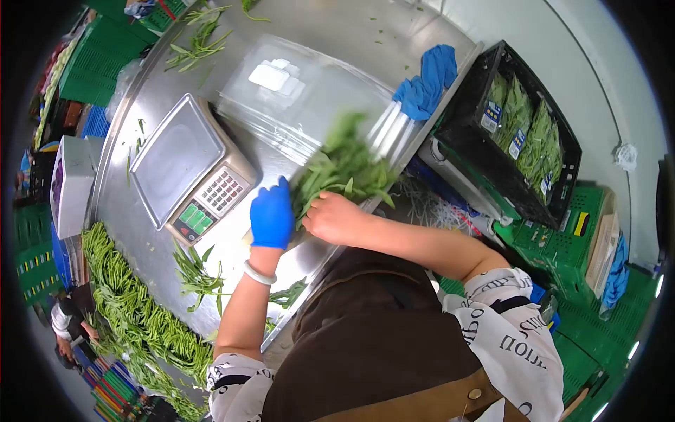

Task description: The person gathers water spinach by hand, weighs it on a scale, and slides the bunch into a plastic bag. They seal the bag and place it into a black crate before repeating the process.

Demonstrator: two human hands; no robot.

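My right hand point(334, 219), bare, has its fingers closed round the lower part of a bunch of long-leaved greens point(344, 169). The leafy top of the bunch is blurred by motion and lies over the edge of the clear plastic bags point(309, 91). Close beside the stem end is my left hand point(272, 214), in a blue glove, with its fingers extended and slightly apart. Whether its palm touches the stems is hidden. A digital scale point(204, 169) with a bare metal pan stands just left of the gloved hand.
Heaped green stems point(133, 288) line the table's left side, with loose sprigs point(197, 274) nearby. A blue cloth or glove point(429, 81) lies at the right edge. Beyond it, a black crate point(503, 53) holds several packed bags of greens point(538, 144). Another person point(70, 316) is at far left.
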